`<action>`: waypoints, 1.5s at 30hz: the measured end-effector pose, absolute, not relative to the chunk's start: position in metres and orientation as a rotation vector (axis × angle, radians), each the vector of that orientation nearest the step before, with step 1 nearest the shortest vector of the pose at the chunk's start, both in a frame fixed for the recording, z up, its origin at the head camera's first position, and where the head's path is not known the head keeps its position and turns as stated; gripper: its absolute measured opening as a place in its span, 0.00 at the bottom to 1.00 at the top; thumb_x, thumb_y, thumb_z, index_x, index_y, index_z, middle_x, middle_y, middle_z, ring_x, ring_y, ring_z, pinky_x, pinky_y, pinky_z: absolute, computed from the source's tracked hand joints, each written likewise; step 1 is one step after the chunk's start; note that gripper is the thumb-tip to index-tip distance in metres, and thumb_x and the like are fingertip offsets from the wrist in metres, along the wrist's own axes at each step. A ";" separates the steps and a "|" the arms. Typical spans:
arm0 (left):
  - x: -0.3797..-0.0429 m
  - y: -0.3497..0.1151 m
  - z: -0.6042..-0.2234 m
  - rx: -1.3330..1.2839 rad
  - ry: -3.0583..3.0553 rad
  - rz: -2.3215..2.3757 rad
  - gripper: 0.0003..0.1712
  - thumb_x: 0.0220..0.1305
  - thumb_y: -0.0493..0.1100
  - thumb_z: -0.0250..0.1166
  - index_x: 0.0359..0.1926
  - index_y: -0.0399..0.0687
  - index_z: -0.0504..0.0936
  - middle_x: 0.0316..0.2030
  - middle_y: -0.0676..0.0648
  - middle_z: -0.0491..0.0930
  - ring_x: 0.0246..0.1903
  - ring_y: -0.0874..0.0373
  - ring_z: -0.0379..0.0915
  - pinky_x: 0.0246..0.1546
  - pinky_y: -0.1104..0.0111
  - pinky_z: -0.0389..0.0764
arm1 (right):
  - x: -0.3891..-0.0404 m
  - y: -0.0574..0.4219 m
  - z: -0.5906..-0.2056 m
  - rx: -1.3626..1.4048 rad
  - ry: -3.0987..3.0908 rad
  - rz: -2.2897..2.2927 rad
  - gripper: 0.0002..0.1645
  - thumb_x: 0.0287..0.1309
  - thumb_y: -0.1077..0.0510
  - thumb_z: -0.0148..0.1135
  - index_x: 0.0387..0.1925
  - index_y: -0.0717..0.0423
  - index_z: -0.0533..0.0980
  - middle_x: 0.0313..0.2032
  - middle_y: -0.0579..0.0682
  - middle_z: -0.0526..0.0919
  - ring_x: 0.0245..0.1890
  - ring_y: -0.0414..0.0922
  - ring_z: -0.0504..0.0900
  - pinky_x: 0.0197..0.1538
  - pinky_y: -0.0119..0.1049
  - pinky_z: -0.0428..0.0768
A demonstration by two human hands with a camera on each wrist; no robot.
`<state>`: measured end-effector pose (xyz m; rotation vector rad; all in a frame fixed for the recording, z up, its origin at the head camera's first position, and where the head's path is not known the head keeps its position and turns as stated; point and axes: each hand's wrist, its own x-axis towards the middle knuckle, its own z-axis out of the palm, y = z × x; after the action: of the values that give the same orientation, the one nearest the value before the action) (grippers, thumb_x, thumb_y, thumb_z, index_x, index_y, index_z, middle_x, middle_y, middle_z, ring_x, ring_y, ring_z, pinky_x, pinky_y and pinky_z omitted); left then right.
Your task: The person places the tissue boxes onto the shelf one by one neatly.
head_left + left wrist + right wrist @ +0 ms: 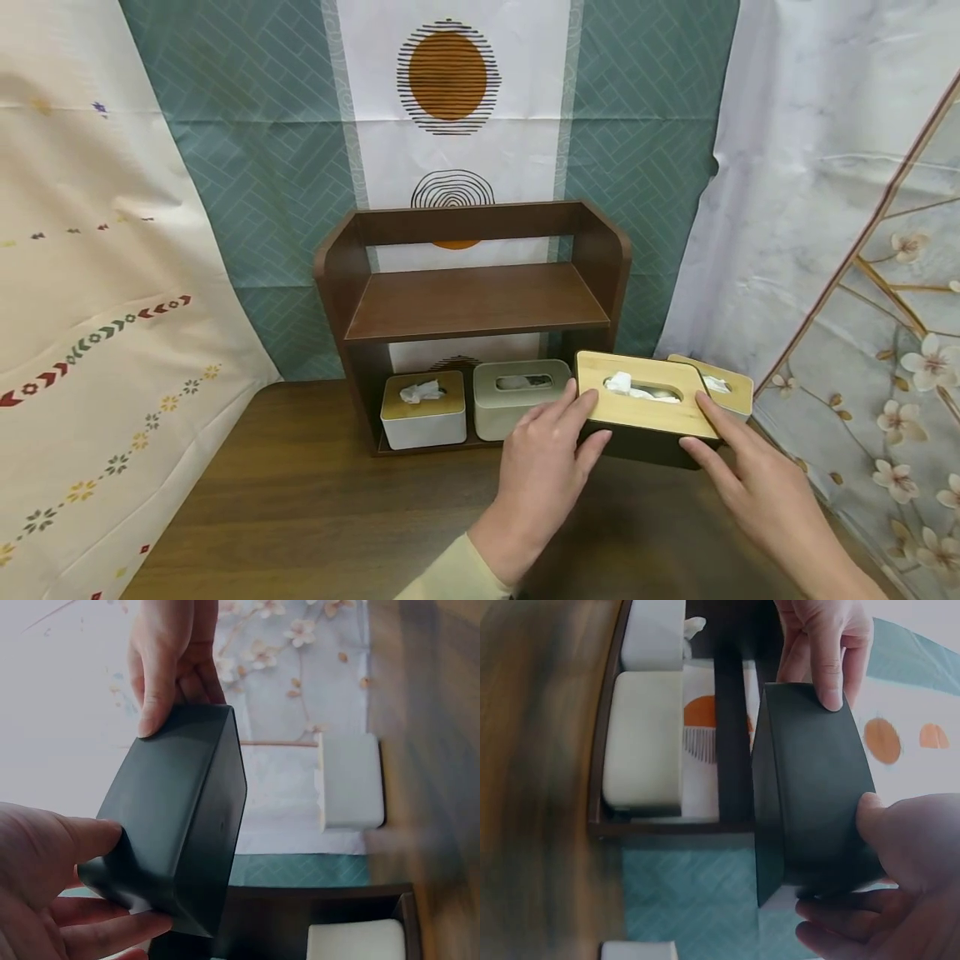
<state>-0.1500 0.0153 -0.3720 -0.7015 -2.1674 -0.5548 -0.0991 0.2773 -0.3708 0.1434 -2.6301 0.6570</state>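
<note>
Both hands hold a black tissue box (651, 397) with a light wooden lid and white tissue in its oval slot. My left hand (542, 475) grips its left end, thumb on the near side. At the right end, my right hand (765, 487) holds it the same way. Both wrist views show the black box (166, 802) raised above the table, its dark underside (769, 810) and side visible. Behind it in the head view, a white tissue box (738, 392) with a wooden lid is partly hidden.
A dark brown two-tier shelf (480, 300) stands at the back of the wooden table (337, 517). On its lower level sit a white tissue box with a wooden lid (424, 425) and a pale grey-green tissue box (517, 400). Patterned cloths (255, 167) hang around the table.
</note>
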 end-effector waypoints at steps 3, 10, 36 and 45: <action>-0.148 0.008 -0.366 -0.695 -2.169 -0.555 0.29 0.68 0.55 0.81 0.65 0.53 0.89 0.62 0.45 0.88 0.56 0.54 0.89 0.56 0.59 0.88 | -0.101 0.270 -0.366 0.189 -2.582 0.674 0.45 0.79 0.44 0.69 0.88 0.43 0.61 0.76 0.69 0.72 0.68 0.76 0.76 0.54 0.74 0.76; -0.140 -0.012 -0.350 -0.678 -2.165 -0.556 0.28 0.68 0.54 0.82 0.65 0.53 0.89 0.63 0.46 0.87 0.59 0.56 0.88 0.59 0.58 0.87 | -0.102 0.255 -0.357 0.248 -2.523 0.682 0.45 0.75 0.47 0.73 0.86 0.42 0.65 0.76 0.65 0.74 0.69 0.73 0.77 0.57 0.71 0.77; -0.150 -0.064 -0.303 -0.611 -2.055 -0.556 0.29 0.67 0.47 0.83 0.65 0.45 0.89 0.61 0.41 0.87 0.60 0.50 0.87 0.60 0.52 0.87 | -0.141 0.202 -0.305 0.478 -2.403 0.714 0.43 0.76 0.50 0.72 0.84 0.50 0.67 0.76 0.60 0.75 0.71 0.66 0.78 0.63 0.69 0.77; -0.168 -0.075 -0.290 -0.589 -2.033 -0.584 0.28 0.68 0.46 0.82 0.66 0.43 0.88 0.62 0.40 0.87 0.62 0.49 0.86 0.61 0.50 0.85 | -0.164 0.189 -0.284 0.514 -2.401 0.765 0.42 0.79 0.48 0.69 0.85 0.51 0.66 0.79 0.59 0.72 0.75 0.63 0.75 0.68 0.67 0.76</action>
<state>-0.1681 -0.0746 -0.2898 -0.5891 -2.0333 -0.5837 -0.1638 0.1890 -0.2842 0.5140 -2.4008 0.7647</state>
